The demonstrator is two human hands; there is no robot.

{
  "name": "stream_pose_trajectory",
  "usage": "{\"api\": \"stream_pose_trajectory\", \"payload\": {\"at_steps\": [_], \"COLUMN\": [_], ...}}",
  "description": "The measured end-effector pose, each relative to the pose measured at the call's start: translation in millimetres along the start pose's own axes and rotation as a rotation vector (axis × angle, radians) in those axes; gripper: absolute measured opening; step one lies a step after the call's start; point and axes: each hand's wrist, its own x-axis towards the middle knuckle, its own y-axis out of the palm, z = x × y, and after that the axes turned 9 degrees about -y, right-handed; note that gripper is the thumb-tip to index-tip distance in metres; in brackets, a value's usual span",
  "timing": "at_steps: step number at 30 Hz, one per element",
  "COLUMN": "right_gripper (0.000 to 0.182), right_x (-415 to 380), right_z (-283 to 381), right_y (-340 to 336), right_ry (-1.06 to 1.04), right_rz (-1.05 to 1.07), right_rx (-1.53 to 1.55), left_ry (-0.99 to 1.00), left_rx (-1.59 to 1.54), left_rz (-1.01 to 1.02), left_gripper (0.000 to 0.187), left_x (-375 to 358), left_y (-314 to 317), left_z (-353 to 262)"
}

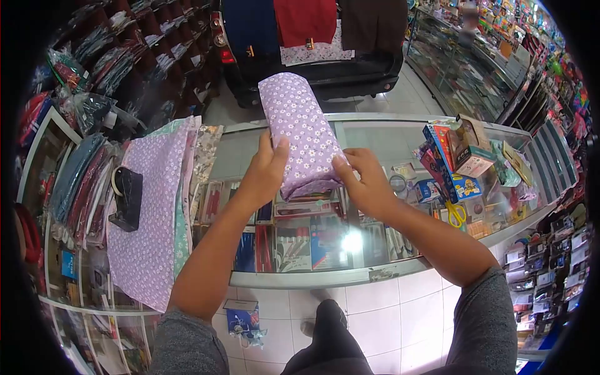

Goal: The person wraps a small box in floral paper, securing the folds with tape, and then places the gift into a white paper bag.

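A box-shaped parcel in purple flowered wrapping paper (299,122) is held up over the glass counter, its long side tilted away from me. My left hand (265,169) grips its left side near the bottom, thumb on the front face. On the lower right corner, my right hand (364,181) has its thumb on the front and its fingers behind. The parcel's bottom end shows folded paper. What is inside is hidden. To the left, a black tape dispenser (129,199) rests on sheets of the same purple paper (153,244).
The glass counter (250,279) displays boxed goods under its top. Yellow-handled scissors (456,214) stand at the right beside small boxes (472,153). Bagged clothes (81,187) line the left. Beyond the counter is a dark vehicle (312,81) with cloths draped on it.
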Motion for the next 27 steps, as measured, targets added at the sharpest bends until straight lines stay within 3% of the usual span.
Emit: {"api": "stream_pose_trajectory", "payload": {"at_steps": [2,5,7,11,13,16,18,19,20,21,25,26,27], "right_gripper": [0.046,0.049,0.063,0.081,0.08,0.08,0.089,0.099,0.104,0.104,0.102,0.102,0.099], "right_x": [7,6,7,7,6,7,1,-15,-14,-11,0,-1,-1], "right_z": [4,2,-5,-15,-20,-20,-30,-72,-68,-62,-37,-31,-25], "right_y": [-6,-4,-3,-1,1,-1,5,24,21,19,14,10,6], "right_ry": [-0.025,-0.016,-0.001,-0.066,-0.05,-0.037,-0.02,-0.051,0.191,0.19,-0.176,-0.172,-0.037], "right_rz": [0.092,0.064,0.075,0.02,0.013,0.022,0.157,0.159,0.177,0.17,-0.11,-0.113,-0.044], "right_rx": [0.122,0.228,0.321,0.297,0.281,0.282,0.371,0.323,0.704,0.702,0.324,0.323,0.425], "left_ry": [0.208,0.34,0.468,0.575,0.756,0.896,0.914,0.921,0.927,0.95,0.921,0.912,0.905], "left_rx": [-0.068,-0.106,-0.116,-0.071,-0.001,0.044,0.093,0.117,0.14,0.175,0.157,0.165,0.172], "left_rz": [-0.111,-0.121,-0.115,-0.111,-0.141,-0.123,-0.144,-0.124,-0.103,-0.132,-0.102,-0.1,-0.1], "left_gripper": [0.064,0.07,0.085,0.097,0.113,0.123,0.127,0.127,0.128,0.129,0.135,0.137,0.14], "left_x": [-2,3,4,0,0,4,3,3,2,1,15,16,16], "left_y": [3,1,-1,-3,-2,-2,-3,-3,-3,-4,-4,-4,-4], "left_z": [-5,-4,-5,-9,-10,-5,0,2,2,-1,21,26,28]}}
